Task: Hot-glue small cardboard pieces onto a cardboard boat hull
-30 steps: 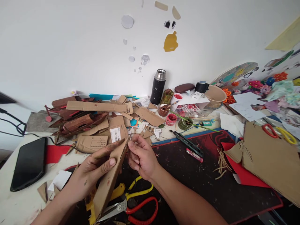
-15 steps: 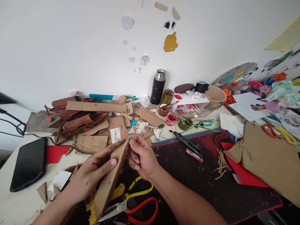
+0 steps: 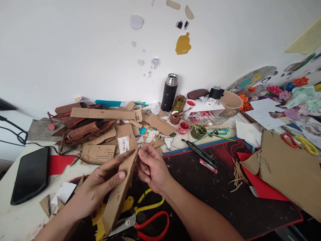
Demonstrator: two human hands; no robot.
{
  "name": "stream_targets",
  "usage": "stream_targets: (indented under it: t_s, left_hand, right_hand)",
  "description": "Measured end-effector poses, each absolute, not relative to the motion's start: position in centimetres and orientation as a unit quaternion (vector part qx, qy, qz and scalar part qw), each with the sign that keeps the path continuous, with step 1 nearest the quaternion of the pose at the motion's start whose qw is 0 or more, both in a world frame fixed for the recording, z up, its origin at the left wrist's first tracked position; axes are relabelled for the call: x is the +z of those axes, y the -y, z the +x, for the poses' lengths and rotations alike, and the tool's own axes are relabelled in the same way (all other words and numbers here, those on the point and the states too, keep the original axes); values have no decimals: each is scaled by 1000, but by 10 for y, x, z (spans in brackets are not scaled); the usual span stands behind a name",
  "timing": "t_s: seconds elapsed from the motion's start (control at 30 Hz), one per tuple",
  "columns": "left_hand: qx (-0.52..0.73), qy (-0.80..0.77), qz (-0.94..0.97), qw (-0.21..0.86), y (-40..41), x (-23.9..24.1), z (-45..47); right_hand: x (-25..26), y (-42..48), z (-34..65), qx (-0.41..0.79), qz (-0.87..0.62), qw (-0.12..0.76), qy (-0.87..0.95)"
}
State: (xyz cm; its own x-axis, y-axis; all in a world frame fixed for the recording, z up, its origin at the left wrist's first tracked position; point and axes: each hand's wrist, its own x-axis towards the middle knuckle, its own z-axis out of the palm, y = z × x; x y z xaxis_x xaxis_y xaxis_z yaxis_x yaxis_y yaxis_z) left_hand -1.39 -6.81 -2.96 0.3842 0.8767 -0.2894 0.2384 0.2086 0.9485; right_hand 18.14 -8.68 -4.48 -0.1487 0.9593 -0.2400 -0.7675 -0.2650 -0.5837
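Note:
A long, narrow piece of cardboard (image 3: pixel 117 197) is held tilted over the dark mat, its far tip pointing up and away. My left hand (image 3: pixel 100 184) grips it from the left, thumb flat on its face and fingers behind. At the far tip, the thumb and fingers of my right hand (image 3: pixel 151 167) pinch the cardboard's edge; the fingertips are partly hidden. Under the cardboard lie scissors (image 3: pixel 152 226) with red and yellow handles, their blades partly covered by it. Something yellow (image 3: pixel 99 221) shows beside its lower end.
Brown model boats (image 3: pixel 84 130) and cardboard scraps (image 3: pixel 160 124) crowd the back left. Paint jars (image 3: pixel 183 127) and a black flask (image 3: pixel 170 93) stand behind the mat. A utility knife (image 3: pixel 202 154) lies on the mat, a black phone (image 3: pixel 31 175) at left, a cardboard sheet (image 3: pixel 291 174) at right.
The lower end of the cardboard has shifted slightly to the right and up. Both hands keep nearly the same place and grip.

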Motion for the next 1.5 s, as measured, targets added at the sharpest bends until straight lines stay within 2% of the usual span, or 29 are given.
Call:
stream_targets:
  t_s: [0.87,1.5]
  left_hand:
    - [229,-450,588,633,65,-30,-21]
    - [215,-502,567,616,66,-32,-18]
  right_hand:
    - [-47,89,181,767,-273,554,174]
    - [-50,87,180,769,-278,555,152]
